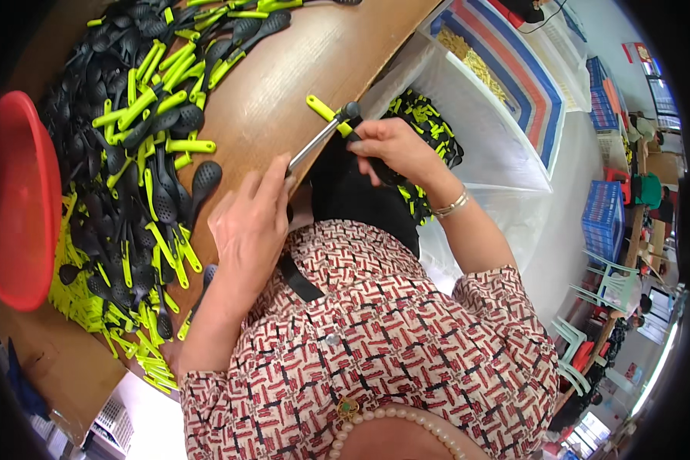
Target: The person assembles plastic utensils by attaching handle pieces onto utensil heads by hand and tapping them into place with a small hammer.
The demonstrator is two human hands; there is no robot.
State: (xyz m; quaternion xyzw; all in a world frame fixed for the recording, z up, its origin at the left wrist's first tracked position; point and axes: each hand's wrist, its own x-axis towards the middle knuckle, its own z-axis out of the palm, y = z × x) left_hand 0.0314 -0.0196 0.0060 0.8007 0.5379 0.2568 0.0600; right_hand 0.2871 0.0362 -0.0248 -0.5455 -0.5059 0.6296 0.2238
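Grip: left hand (249, 218) clasped a slim silver metal rod (313, 147); right hand (395, 149) pinched a lime-handled black plastic utensil (320, 107).
Brown wooden table (276, 84): bore heaped lime-and-black plastic utensils (157, 146), apparently for reach.
Held utensil: was at the table's edge, perhaps for support.
Black rounded rod head (350, 110): overlapped the utensil, contact unclear.

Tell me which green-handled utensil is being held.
The one in the right hand, its green handle seen crossing the metal rod; the others lie loose, unheld.
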